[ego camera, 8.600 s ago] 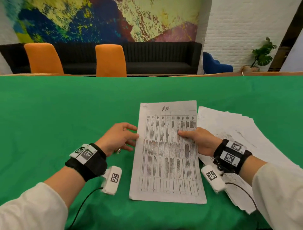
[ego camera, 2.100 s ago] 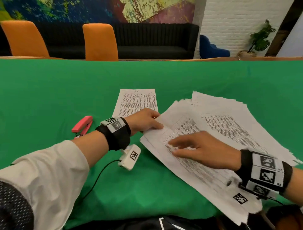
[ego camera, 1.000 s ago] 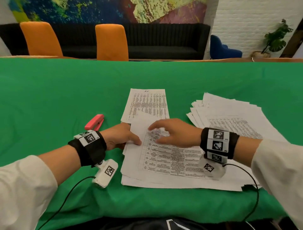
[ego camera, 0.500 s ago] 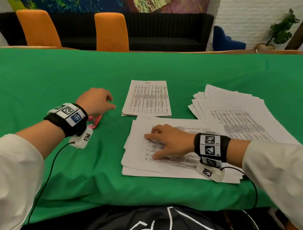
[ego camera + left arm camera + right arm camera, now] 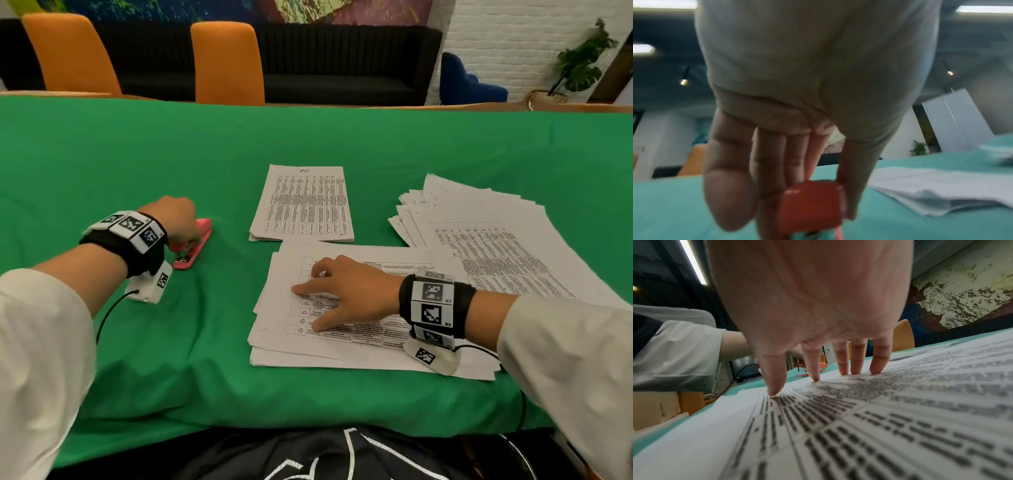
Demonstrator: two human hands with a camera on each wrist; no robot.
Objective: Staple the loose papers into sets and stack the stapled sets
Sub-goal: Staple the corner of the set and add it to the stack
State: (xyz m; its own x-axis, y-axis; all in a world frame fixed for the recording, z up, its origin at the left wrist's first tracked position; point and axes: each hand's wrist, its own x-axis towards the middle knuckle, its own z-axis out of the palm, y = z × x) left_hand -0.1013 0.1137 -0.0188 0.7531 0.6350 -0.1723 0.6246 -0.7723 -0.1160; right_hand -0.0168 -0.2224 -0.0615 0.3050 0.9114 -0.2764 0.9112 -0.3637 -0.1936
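The left hand [image 5: 171, 219] reaches out over the pink stapler [image 5: 193, 246], its grip seemingly closed around the stapler's body, thumb and fingers to either side in the blurred wrist view, while the right hand [image 5: 346, 294] lies flat with spread fingertips [image 5: 774, 392] pressing the loose papers [image 5: 342, 349]. Left of those papers lies the stapler on the green surface [image 5: 171, 154], beyond them the stapled set [image 5: 303, 205], to their right the fanned pile [image 5: 479, 233]. Half a second earlier the left hand was only arriving at the stapler
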